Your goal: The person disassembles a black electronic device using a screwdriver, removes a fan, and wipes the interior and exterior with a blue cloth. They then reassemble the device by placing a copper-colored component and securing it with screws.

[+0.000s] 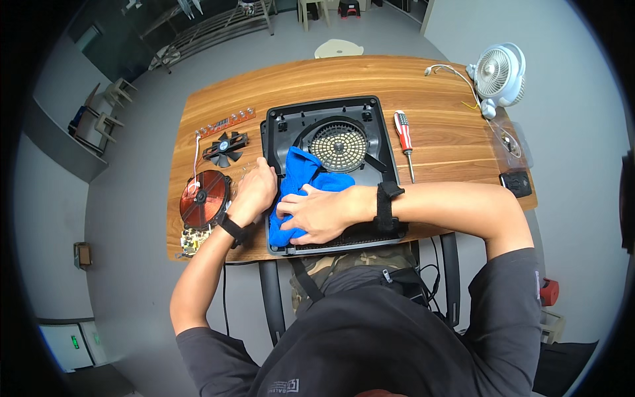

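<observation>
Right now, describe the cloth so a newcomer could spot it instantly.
On the wooden table sits a black casing with a round grille. Over its left side, under the right hand, lies a crumpled cloth, bright blue against the black.

- Your table (423, 86) is wood-grained.
- Left, you have a board (193, 242), coil (209, 208), black fan (225, 151) and strip (226, 122).
- Before you lies the casing (290, 124).
- Right, a screwdriver (404, 135) and white fan (498, 73).
</observation>
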A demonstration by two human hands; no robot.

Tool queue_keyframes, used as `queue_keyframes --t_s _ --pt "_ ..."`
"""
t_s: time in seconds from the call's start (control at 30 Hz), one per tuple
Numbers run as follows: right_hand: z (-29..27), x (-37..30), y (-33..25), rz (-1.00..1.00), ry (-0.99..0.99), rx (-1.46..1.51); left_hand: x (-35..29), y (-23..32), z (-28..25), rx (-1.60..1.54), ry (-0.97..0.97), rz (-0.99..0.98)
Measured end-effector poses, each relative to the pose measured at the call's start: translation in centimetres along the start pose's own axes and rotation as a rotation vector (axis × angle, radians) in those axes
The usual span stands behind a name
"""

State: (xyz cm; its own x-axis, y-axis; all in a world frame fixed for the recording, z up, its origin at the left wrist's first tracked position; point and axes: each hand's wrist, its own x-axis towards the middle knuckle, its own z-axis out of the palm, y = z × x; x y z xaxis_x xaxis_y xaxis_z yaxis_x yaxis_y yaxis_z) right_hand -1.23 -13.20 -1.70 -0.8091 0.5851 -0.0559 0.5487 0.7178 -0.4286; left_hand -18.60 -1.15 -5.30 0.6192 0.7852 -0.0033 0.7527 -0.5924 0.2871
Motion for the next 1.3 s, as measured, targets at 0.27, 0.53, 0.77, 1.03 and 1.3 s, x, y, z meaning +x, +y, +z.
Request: queue_keyframes --t_s 0.27,0.53,0.77,1.03,1.3 --pt "-5.3 -2.4 0.6 0.145 0.053 -0.109 0.0 0.2 -0.7 -0.029 -0.037 -0.028" --pt "-14.8 -13.8 2.6 0.584 0.611 -0.256 1.5 1.7 -3.9 0.267 -0.059 0.002" --pt "-15.8 -20.3 4.7 0.798 0.762 -0.286 4.4 14.1 -6.5 0.219 -0.140 0.160" --pt "-13.3 -21.1 5.2 0.829 0.833 -0.186 9.4 22.0 -1.1 0.253 -0.319 0.271" --pt "-11.8 -19.8 6.1 0.819 0.884 -0.156 9.9 21.9 0.4 0.135 -0.290 0.149"
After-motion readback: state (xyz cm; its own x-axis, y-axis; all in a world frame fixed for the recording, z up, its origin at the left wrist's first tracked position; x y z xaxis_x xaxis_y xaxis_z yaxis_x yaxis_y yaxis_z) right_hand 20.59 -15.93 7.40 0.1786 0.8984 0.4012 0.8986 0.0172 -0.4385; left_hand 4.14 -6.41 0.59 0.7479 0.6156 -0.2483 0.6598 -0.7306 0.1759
